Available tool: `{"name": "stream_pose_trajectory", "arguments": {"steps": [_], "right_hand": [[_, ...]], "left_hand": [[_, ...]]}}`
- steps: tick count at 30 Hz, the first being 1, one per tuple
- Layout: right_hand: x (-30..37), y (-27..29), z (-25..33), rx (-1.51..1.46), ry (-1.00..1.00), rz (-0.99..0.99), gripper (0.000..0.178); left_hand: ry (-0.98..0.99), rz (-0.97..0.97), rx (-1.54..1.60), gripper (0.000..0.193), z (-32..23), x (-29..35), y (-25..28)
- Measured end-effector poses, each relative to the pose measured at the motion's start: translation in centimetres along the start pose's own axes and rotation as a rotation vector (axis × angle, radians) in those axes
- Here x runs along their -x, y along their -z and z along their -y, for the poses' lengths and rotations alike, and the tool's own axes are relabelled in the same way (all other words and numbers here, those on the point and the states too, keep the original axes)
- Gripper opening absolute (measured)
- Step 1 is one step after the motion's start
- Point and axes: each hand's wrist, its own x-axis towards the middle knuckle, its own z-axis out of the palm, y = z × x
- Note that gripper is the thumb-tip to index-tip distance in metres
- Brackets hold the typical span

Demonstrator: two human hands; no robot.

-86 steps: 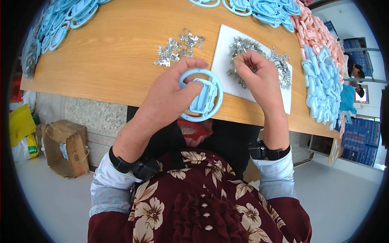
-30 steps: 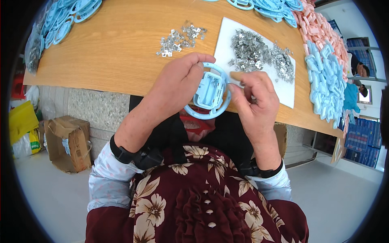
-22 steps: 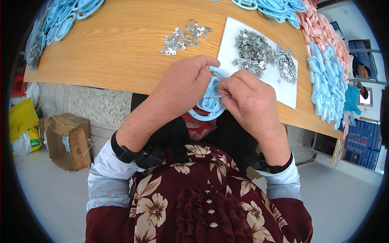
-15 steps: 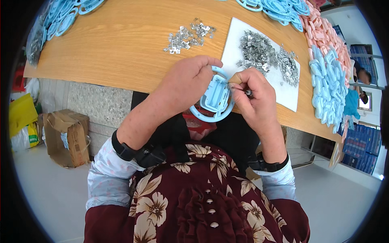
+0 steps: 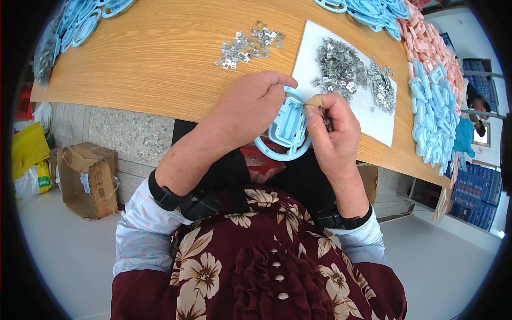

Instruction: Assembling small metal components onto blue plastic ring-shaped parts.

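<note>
While the left hand (image 5: 250, 109) clasped the blue frame (image 5: 288, 128), the right hand (image 5: 337, 133) beside that grip curled round a small grey item (image 5: 327, 124); fitting seemed underway, next needing steady alignment.

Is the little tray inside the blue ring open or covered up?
Open: the tray in the blue ring shows its hollow inside, with no lid over it.

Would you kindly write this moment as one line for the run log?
left hand: gripping round blue frame | right hand: pinched at frame's right rim, held item unclear | nearby: metal pieces heaped on white pad
</note>
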Motion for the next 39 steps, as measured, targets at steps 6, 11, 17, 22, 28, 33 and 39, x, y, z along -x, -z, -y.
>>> {"name": "stream_pose_trajectory", "arguments": {"steps": [6,11,17,22,28,33,39], "right_hand": [[0.1,0.4,0.5,0.365,0.26,0.045,0.026],[0.9,1.3,1.1,0.454,0.291,0.089,0.034],[0.6,1.9,1.7,0.536,0.336,0.107,0.034],[0.5,2.2,1.4,0.515,0.292,0.125,0.036],[0.3,1.6,1.8,0.278,0.171,-0.029,0.028],[0.6,1.6,1.0,-0.437,-0.431,0.048,0.027],[0.3,2.6,1.7,-0.753,-0.662,0.176,0.026]], "left_hand": [[-0.026,-0.024,-0.081,0.033,0.4,0.0,-0.1],[-0.076,-0.045,-0.123,0.032,0.9,-0.1,-0.2],[-0.087,-0.044,-0.113,0.032,1.0,0.1,-0.2],[-0.029,-0.026,-0.002,0.033,0.8,0.2,0.0],[-0.029,-0.022,0.046,0.033,0.8,0.2,0.2],[-0.002,-0.017,0.304,0.033,-0.8,1.2,0.5],[-0.091,0.109,0.161,0.036,-0.8,1.3,1.0]]}}
